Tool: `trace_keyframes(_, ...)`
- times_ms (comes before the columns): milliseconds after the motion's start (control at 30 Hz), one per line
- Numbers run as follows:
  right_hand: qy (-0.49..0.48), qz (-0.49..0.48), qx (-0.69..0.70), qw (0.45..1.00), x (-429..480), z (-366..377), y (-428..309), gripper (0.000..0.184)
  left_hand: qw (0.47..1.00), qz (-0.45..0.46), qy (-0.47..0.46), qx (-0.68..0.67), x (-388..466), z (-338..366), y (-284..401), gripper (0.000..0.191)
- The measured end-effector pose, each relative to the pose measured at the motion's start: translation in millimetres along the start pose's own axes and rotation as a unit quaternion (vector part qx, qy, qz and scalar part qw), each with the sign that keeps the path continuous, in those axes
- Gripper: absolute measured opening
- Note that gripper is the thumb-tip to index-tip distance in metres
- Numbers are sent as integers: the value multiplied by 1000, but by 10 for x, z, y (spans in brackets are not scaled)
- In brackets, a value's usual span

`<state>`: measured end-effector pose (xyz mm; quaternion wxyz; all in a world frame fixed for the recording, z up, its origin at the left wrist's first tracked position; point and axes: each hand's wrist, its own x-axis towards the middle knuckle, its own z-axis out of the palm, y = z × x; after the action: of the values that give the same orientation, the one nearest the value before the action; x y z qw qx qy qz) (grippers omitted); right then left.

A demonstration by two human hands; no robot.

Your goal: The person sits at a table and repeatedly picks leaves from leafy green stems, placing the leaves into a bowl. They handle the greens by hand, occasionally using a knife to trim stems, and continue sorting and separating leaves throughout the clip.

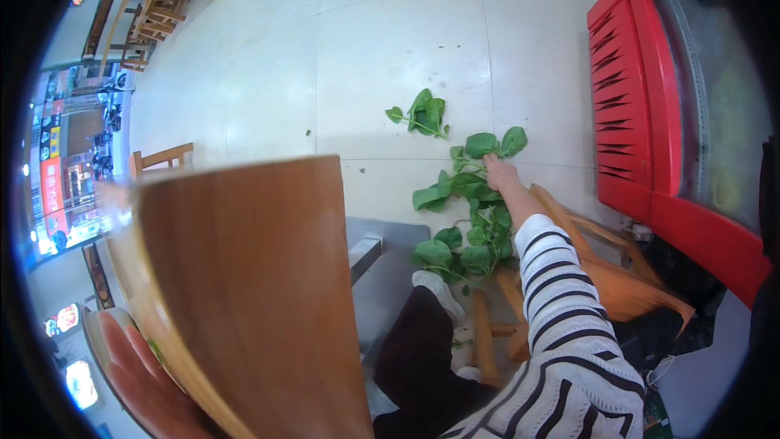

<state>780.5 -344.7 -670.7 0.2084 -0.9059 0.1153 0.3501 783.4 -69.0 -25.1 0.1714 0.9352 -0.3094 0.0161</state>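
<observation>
My right hand (501,174) reaches down to a bunch of leafy greens (469,186) on the floor, its fingers pinched at the stems under a broad leaf. More leafy stalks (466,250) lie below it, near a white shoe. Apart from these, a smaller sprig (426,113) lies farther up the floor. At the lower left, my left hand (143,378) is at the far side of the wooden tabletop (244,292), over a round shallow dish (97,326), fingers straight and slightly apart. A bit of green (154,350) shows beside it; its palm side is hidden.
The tabletop's end hides much of the left floor. Beneath it is a metal base plate (396,231). A wooden stool (609,274) stands by my right arm. A red glass-fronted cooler (634,97) borders the right. Leaf scraps (308,133) dot the tiled floor (378,49).
</observation>
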Motion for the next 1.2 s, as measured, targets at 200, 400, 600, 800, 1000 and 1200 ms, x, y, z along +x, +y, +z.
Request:
trace_keyframes(200, 39, 87, -140, 986, 29, 193, -2, 40, 993, -79, 90, -25, -14, 371, 63, 97)
trace_keyframes(400, 134, -223, -225, 939, 116, 421, -269, 12, 986, -136, 45, -90, 6, 369, 30, 100)
trace_keyframes(600, 153, -140, -128, 970, 847, 384, -968, 16, 985, -130, 23, -112, 58, 358, 22, 103)
trace_keyframes(800, 90, -29, -207, 974, 941, 226, -1224, 15, 984, -139, 11, -112, 72, 348, 39, 106)
trace_keyframes(1000, 103, -13, -109, 989, 1046, 445, -875, 21, 983, -142, 4, -117, 94, 352, 42, 110)
trace_keyframes(1200, 294, -5, 279, 914, 848, 501, -819, 19, 984, -134, 2, -122, 79, 338, 70, 113)
